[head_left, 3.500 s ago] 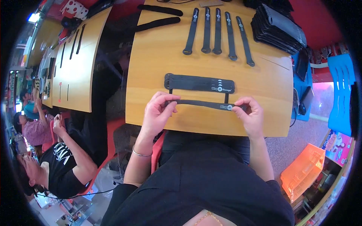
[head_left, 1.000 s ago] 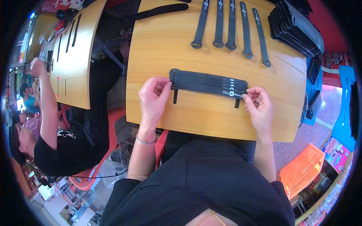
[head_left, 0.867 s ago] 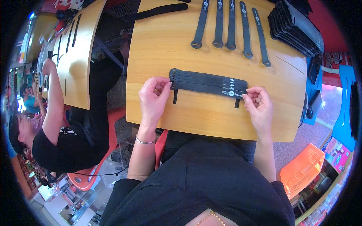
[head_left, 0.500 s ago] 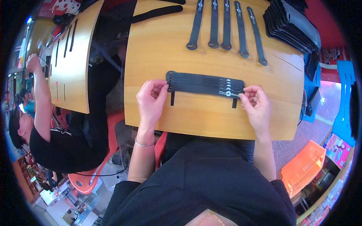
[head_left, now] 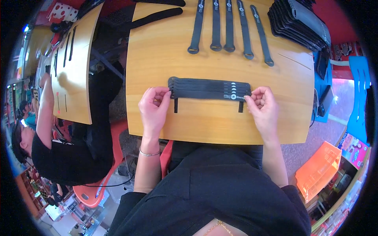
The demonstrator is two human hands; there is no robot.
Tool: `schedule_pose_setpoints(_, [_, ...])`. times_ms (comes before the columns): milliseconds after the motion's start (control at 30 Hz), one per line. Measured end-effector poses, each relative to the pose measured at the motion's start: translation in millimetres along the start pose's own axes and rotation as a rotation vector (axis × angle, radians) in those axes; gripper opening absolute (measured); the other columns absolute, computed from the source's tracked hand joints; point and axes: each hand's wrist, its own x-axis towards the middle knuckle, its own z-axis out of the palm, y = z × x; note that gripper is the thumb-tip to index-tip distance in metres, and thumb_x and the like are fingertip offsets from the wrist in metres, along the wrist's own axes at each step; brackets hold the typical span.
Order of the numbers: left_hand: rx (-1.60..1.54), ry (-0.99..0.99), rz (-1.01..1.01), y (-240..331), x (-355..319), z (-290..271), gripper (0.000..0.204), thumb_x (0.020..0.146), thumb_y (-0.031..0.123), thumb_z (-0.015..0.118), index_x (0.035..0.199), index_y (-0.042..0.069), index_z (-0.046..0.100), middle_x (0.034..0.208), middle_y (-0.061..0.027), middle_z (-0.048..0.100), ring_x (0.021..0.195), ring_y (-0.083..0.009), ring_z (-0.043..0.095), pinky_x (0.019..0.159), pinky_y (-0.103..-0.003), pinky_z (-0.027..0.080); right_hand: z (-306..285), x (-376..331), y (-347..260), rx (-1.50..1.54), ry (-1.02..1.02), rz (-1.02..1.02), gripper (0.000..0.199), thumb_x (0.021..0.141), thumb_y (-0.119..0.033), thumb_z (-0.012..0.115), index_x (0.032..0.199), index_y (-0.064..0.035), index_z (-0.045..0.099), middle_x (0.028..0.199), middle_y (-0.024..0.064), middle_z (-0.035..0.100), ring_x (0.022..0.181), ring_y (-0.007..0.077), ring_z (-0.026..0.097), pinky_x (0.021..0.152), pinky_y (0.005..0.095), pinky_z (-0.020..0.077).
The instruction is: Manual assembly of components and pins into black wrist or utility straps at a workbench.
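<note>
A fanned row of overlapping dark grey hook-and-loop straps [head_left: 201, 87] lies crosswise on the wooden table in front of me, the nearest one with white print near its right end. My left hand [head_left: 154, 108] pinches the left end of the nearest strap between thumb and forefinger. At its right end, my right hand [head_left: 262, 108] holds the same strap in a similar pinch, other fingers curled. Two short black strips [head_left: 175, 105] on the tabletop show just below the row, one near each end.
Several single straps [head_left: 229, 29] lie lengthwise farther back on the table [head_left: 216, 129]. A tall pile of black straps [head_left: 293, 25] stands at the back right. Two black strips [head_left: 157, 17] overhang the far left edge. To the left, a co-worker [head_left: 73, 145] sits at another table [head_left: 80, 78].
Both my hands stay at the ends of the nearest strap. The whole view has shifted slightly. The co-worker's forearm and hand have come lower, nearer their table.
</note>
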Motion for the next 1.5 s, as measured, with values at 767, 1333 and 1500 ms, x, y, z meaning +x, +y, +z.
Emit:
schedule_pose_setpoints(767, [-0.008, 0.008, 0.010, -3.0, -0.1, 2.2, 0.007, 0.079, -0.004, 0.065, 0.084, 0.000, 0.063, 0.075, 0.0001, 0.056, 0.062, -0.0036, 0.051, 0.051, -0.016, 0.041, 2.0, 1.5, -6.8, -0.055, 0.009, 0.042, 0.022, 0.078, 0.001, 0.069, 0.090, -0.0021, 0.050, 0.073, 0.0008, 0.054, 0.059, 0.0044, 0.052, 0.053, 0.0187, 0.0448])
schedule_pose_setpoints(1333, [0.020, 0.017, 0.013, -2.5, -0.3, 1.9, 0.005, 0.079, -0.003, 0.066, 0.083, 0.000, 0.063, 0.074, -0.0012, 0.057, 0.061, -0.0053, 0.052, 0.051, -0.017, 0.041, 3.3, 2.0, -1.8, -0.065, 0.032, 0.013, 0.025, 0.077, 0.000, 0.070, 0.092, -0.0023, 0.050, 0.073, 0.0007, 0.055, 0.059, 0.0047, 0.053, 0.054, 0.0191, 0.0456])
schedule_pose_setpoints(1500, [0.044, 0.019, 0.029, -3.3, -0.2, 2.0, 0.006, 0.078, -0.003, 0.066, 0.082, 0.000, 0.063, 0.074, -0.0021, 0.058, 0.061, -0.0062, 0.052, 0.051, -0.018, 0.042, 4.8, 0.2, -0.1, -0.082, 0.055, -0.010, 0.028, 0.075, -0.001, 0.072, 0.094, -0.0024, 0.051, 0.075, 0.0018, 0.055, 0.058, 0.0058, 0.053, 0.054, 0.0204, 0.0459])
